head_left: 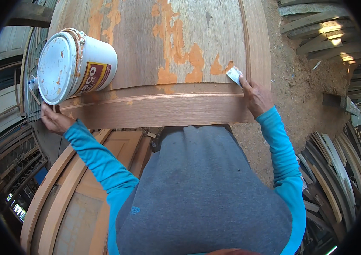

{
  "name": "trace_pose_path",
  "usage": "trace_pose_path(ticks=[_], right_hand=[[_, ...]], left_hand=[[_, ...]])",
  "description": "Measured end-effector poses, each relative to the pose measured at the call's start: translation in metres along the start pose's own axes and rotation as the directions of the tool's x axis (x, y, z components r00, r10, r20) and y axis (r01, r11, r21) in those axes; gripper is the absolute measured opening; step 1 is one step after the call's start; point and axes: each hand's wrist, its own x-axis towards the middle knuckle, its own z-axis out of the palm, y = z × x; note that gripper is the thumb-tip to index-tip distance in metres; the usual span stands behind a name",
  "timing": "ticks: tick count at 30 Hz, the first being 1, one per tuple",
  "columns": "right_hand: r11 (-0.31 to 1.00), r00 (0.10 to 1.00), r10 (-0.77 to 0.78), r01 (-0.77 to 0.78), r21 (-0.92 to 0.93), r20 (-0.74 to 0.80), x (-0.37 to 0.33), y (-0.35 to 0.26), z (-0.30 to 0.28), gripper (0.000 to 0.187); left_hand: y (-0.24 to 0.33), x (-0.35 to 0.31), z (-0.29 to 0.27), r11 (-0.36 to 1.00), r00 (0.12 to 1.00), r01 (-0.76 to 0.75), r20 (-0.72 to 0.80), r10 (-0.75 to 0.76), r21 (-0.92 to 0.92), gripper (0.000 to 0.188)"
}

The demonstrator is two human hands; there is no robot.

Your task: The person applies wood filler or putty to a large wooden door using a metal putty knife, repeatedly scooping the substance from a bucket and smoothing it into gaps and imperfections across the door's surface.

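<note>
While the right hand [254,95] pinches a small white scraper [234,75] on the orange filler patches [189,59] of the wooden door [167,106], the left hand [53,119], fingers curled, props the tilted white bucket [76,63]. If that hand slips, the bucket could roll off.

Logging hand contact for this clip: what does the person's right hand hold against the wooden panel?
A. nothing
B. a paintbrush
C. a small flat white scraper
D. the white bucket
C: the right hand presses a small flat white scraper on the wooden panel beside orange filler patches; the white bucket lies on its side by the left hand.
</note>
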Motion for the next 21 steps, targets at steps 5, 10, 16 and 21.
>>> trace_pose_path(ticks=[5,10,16,21], right_hand=[[0.996,0.999,-0.051,0.051,0.077,0.000,0.026,0.001,-0.041,0.029],[0.987,0.971,-0.142,0.154,-0.052,0.195,0.030,0.001,-0.046,0.030],[0.976,0.967,-0.215,0.217,0.000,0.135,0.041,0.000,-0.057,0.032],[0.953,0.886,-0.252,0.297,-0.060,0.389,0.038,0.005,-0.072,0.027]], left_hand=[[-0.038,-0.107,-0.014,0.944,0.969,-0.020,0.240,-0.063,0.328,0.036],[-0.043,-0.164,0.002,0.830,0.914,-0.257,0.405,0.042,0.495,0.032],[-0.060,-0.160,0.005,0.873,0.947,-0.164,0.322,0.008,0.460,0.030],[-0.063,-0.159,0.006,0.847,0.944,-0.170,0.331,-0.007,0.503,0.029]])
